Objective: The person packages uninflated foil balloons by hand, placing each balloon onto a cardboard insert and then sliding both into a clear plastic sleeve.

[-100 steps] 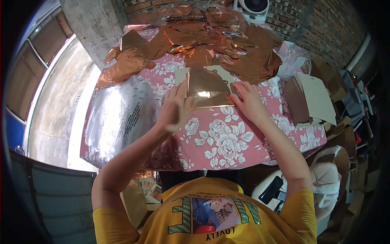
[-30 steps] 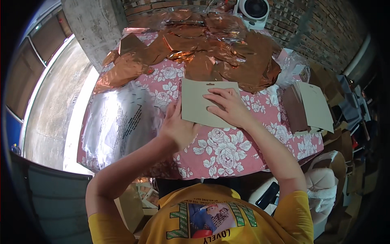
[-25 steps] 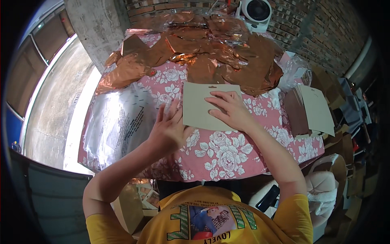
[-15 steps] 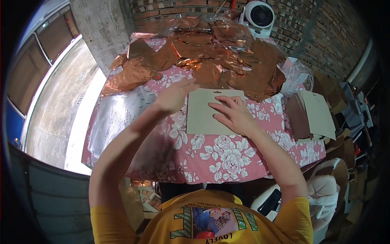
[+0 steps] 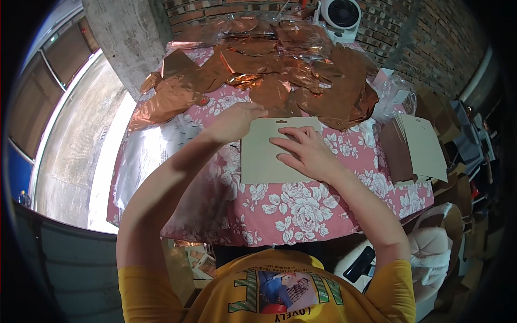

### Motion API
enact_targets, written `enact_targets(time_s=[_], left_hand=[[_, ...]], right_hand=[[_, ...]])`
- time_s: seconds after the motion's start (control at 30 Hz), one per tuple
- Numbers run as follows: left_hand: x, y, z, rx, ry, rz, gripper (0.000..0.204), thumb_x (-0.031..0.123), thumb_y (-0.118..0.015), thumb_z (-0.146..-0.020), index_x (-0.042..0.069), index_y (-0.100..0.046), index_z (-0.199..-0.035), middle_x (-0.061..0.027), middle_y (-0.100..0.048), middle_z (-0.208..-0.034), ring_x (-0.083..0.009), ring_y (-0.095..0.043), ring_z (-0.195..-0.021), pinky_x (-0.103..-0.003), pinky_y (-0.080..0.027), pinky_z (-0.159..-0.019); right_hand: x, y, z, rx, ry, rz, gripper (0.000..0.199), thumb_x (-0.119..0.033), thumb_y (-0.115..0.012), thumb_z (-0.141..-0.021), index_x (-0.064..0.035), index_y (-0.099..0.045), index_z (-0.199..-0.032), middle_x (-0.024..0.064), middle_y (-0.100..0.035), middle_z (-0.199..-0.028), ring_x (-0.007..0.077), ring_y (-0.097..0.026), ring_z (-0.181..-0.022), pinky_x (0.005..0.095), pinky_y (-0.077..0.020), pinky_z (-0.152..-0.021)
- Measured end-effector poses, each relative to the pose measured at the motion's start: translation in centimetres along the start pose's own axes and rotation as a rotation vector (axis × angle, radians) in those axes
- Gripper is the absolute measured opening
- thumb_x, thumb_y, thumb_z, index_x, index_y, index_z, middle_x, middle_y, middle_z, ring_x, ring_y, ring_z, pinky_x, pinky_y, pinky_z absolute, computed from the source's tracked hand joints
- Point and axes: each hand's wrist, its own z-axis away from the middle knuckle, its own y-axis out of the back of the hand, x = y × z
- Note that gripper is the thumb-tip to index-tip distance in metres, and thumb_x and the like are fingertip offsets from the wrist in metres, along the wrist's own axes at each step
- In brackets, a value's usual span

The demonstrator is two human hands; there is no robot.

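Observation:
A flat cream card (image 5: 258, 161) with a small hanging slot near its far edge lies on the flowered tablecloth in front of me. My right hand (image 5: 309, 155) rests on it, fingers spread and pressing lightly on its surface. Past the card's far left corner, my left hand (image 5: 239, 121) reaches to the near edge of a copper-coloured foil piece (image 5: 270, 94). Its fingers are bent and pressed together there; whatever may be between the tips is hidden.
More copper foil pieces (image 5: 339, 89) are heaped across the far side of the table. Clear plastic sheets (image 5: 148, 156) lie at left. A stack of cream and brown cards (image 5: 425, 148) sits at right, near crumpled clear plastic (image 5: 398, 99). A white fan (image 5: 340, 19) stands behind.
My left hand has moved slightly right, and its blurred, stretched fingers are now bent at the foil's edge. My right hand stays on the card. The view has shifted a little.

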Motion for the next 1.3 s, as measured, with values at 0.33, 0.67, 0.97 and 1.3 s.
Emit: enact_targets(time_s=[0.33,0.67,0.97,1.3], left_hand=[[0.18,-0.16,0.06,0.027,0.028,0.070,0.044,-0.001,-0.051,-0.080,-0.001,-0.064,-0.123,-0.0192,-0.062,-0.126,-0.0344,-0.059,-0.117,-0.039,-0.044,-0.103],[0.64,0.08,-0.08,-0.009,0.106,0.117,0.041,0.001,-0.050,-0.085,0.001,-0.064,-0.124,-0.0174,-0.059,-0.129,-0.0330,-0.054,-0.122,-0.038,-0.042,-0.105],[0.58,0.14,0.04,-0.059,0.182,0.125,0.043,0.001,-0.049,-0.087,0.005,-0.062,-0.127,-0.0140,-0.056,-0.135,-0.0312,-0.051,-0.126,-0.037,-0.041,-0.107],[-0.04,-0.06,0.19,-0.055,0.155,0.129,0.044,0.001,-0.048,-0.087,0.005,-0.062,-0.128,-0.0140,-0.056,-0.135,-0.0307,-0.051,-0.128,-0.037,-0.040,-0.108]], right_hand=[[-0.19,-0.37,-0.47,0.002,0.001,0.045,0.042,-0.033,-0.061,-0.091,-0.0235,-0.058,-0.132,0.0060,-0.053,-0.129,0.0318,-0.049,-0.110,0.0469,-0.0399,-0.102],[-0.31,0.02,-0.93,-0.024,0.004,0.075,0.045,-0.032,-0.059,-0.089,-0.0230,-0.058,-0.133,0.0063,-0.053,-0.128,0.0312,-0.049,-0.111,0.0474,-0.0400,-0.100],[0.12,-0.78,-0.87,-0.012,0.049,0.100,0.044,-0.032,-0.055,-0.092,-0.0161,-0.055,-0.133,0.0090,-0.050,-0.140,0.0306,-0.043,-0.131,0.0451,-0.0365,-0.107],[0.34,-0.59,-1.00,-0.102,0.094,0.067,0.045,-0.032,-0.049,-0.097,-0.0142,-0.050,-0.139,0.0125,-0.043,-0.149,0.0328,-0.033,-0.142,0.0442,-0.0258,-0.118]])
